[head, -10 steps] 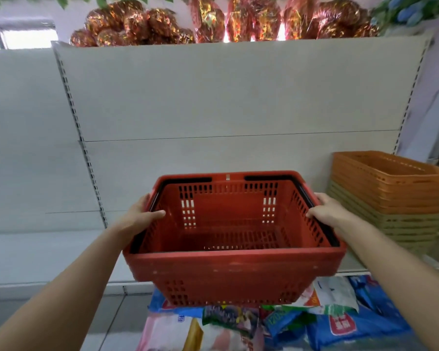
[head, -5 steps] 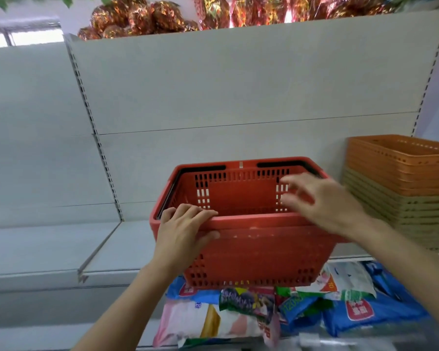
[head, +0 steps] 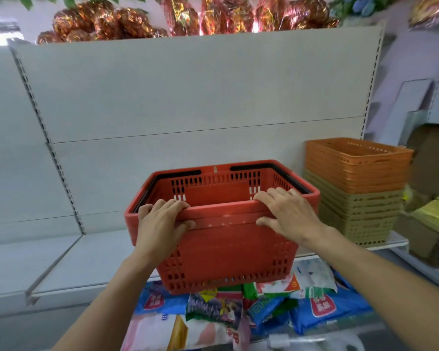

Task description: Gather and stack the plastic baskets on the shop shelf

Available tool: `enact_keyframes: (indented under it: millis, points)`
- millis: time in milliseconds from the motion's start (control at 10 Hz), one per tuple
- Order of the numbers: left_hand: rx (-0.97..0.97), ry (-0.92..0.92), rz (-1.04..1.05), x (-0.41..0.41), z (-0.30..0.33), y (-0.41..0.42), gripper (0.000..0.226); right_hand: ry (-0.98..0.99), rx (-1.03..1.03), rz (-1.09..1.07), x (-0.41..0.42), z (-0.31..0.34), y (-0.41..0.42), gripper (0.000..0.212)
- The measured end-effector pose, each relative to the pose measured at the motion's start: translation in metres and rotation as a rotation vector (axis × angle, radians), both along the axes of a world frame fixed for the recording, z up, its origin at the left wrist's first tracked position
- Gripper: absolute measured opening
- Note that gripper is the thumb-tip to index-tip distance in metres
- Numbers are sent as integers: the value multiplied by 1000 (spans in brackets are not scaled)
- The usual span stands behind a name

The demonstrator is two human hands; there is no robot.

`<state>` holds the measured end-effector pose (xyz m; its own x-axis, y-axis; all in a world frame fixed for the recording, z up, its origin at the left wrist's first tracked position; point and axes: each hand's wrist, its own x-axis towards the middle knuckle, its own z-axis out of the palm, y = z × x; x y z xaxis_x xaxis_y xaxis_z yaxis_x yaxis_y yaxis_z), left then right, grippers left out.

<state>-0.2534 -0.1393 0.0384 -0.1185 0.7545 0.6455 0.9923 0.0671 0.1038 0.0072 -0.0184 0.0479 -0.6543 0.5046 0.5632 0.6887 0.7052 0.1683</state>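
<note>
A red plastic shopping basket [head: 228, 247] with black handles folded along its rim sits partly on the white shelf [head: 91, 259], its near end hanging over the shelf's front edge. My left hand [head: 160, 224] grips the near rim at the left, fingers hooked inside. My right hand [head: 287, 214] grips the same rim at the right. Just right of the red basket stands a stack of baskets: several orange ones [head: 355, 165] on top of several tan ones [head: 357, 214].
Bagged goods [head: 238, 310] lie piled on the lower shelf under the basket. Foil-wrapped items [head: 162, 19] line the top of the shelf back panel. Cardboard boxes [head: 431, 224] stand at the far right.
My hands left the basket's sides and took hold of its near rim. The basket has gone down onto the shelf and further back toward the panel.
</note>
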Motion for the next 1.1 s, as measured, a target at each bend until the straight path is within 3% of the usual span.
enact_keyframes:
  millis: [400,700,800,900,1000,1100]
  points:
    - [18,51,43,94,-10,120,31,66,-62,-75,83,-6,106,50]
    - [-19,51,103,103,-8,152,34,62,-82,-30,84,-11,146,48]
    - [-87,27,173,108,-6,154,45,22,-127,-55,82,-7,147,50]
    - [-165,-28,273,122,-10,152,62,-13,-170,-81,85,-5,141,59]
    - [-126,-144,231,143,-10,142,74,-17,-246,-75,98,-5,120,74]
    - [-38,-374,101,167,-32,114,72,18,-293,7,121,-15,95,69]
